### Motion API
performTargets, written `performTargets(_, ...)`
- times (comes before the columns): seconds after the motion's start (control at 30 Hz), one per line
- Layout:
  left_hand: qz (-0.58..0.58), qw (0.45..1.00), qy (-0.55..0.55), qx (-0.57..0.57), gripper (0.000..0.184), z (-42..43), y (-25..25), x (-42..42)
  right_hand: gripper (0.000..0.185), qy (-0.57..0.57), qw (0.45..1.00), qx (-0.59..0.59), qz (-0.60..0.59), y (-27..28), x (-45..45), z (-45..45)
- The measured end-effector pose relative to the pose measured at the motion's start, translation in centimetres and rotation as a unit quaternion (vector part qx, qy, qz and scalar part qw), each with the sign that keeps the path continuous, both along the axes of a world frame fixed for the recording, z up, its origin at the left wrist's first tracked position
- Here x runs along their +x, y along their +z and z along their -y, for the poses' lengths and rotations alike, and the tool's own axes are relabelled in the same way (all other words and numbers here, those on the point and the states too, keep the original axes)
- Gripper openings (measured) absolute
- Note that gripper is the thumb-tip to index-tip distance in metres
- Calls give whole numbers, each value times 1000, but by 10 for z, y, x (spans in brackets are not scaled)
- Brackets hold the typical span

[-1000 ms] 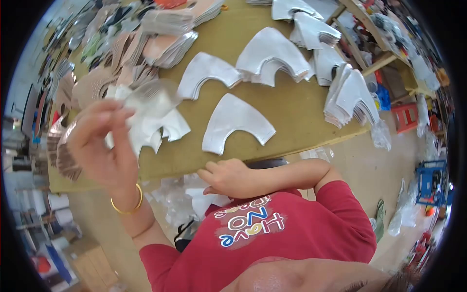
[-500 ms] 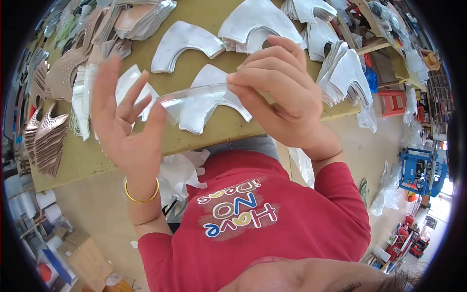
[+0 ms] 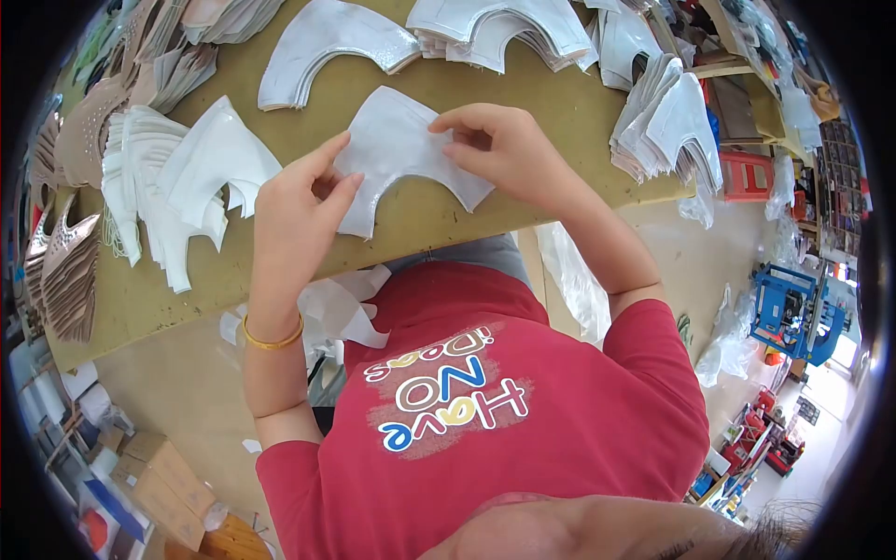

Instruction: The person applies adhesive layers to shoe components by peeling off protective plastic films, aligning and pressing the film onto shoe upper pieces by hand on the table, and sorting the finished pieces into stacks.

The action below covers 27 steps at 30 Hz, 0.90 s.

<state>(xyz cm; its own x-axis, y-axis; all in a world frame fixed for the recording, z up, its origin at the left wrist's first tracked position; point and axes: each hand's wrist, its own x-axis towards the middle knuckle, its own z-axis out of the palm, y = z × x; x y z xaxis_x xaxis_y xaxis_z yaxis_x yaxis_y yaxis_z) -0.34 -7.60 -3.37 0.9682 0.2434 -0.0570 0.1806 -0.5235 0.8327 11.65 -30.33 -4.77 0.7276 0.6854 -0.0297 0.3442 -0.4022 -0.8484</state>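
Observation:
A curved white cut piece (image 3: 397,140), arch-shaped and partly glossy, lies on the table in front of me. My left hand (image 3: 303,201) is at its left edge, thumb and index finger apart with their tips at the piece. At the right side, my right hand (image 3: 499,149) rests its fingertips on the piece, the thumb and index finger a little apart and the other fingers curled. A clear film seems to lie on the piece, but its outline is hard to make out.
Stacks of similar white pieces (image 3: 336,42) line the far side of the yellowish table (image 3: 308,131). More white pieces (image 3: 219,159) are fanned at the left, beside beige perforated parts (image 3: 89,131). White scraps (image 3: 341,308) hang at the near edge. A red stool (image 3: 747,177) stands right.
The clear strip stretched from my right hand is no longer in the air. Both hands have come down to the white piece, and the left has turned inward.

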Motion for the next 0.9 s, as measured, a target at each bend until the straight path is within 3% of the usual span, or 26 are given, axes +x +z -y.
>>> performTargets(0.23, -51, 999, 4, -8, 44, -6, -15, 12, 60, -14, 1000, -12, 19, -14, 11, -11)
performTargets(0.9, -79, 997, 14, -19, 46, -6, -11, 19, 58, 2, 999, -38, -3, -13, 19, -13)
